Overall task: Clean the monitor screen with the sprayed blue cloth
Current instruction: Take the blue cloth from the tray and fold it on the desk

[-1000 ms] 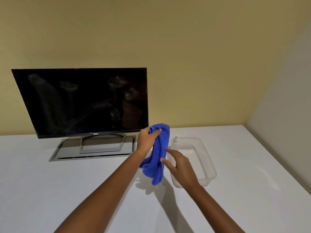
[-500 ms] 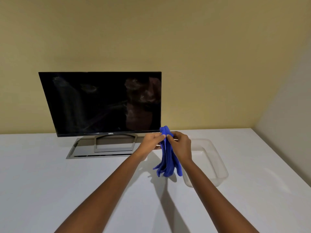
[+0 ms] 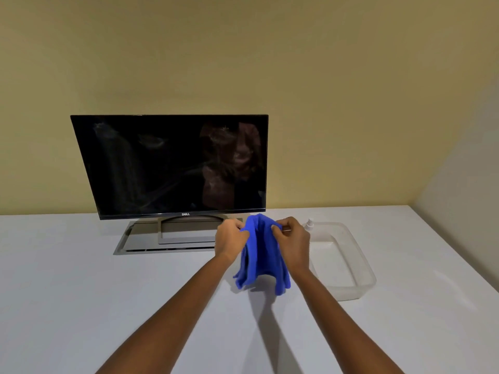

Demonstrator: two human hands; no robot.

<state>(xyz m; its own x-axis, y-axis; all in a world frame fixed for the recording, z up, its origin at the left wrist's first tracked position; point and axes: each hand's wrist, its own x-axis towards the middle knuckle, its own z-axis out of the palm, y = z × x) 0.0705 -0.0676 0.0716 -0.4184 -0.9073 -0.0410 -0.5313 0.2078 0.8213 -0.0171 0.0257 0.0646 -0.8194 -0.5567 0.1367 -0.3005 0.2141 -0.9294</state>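
A black monitor (image 3: 167, 166) stands on a grey stand at the back of the white table, its dark screen smeared with faint streaks. Just in front of its lower right corner, both hands hold a blue cloth (image 3: 260, 255) up off the table. My left hand (image 3: 231, 238) pinches the cloth's top left edge and my right hand (image 3: 293, 240) pinches the top right edge, a short gap between them. The rest of the cloth hangs down in folds between my wrists.
A clear plastic tub (image 3: 351, 265) sits on the white table (image 3: 81, 292) right of my right hand, with a small white spray bottle (image 3: 310, 224) at its far left corner. The monitor's flat stand (image 3: 162, 238) lies left of my hands. Yellow wall behind.
My right hand came off the tub side and took the cloth's top edge beside my left hand. The two hands then drew slightly apart, spreading the cloth.
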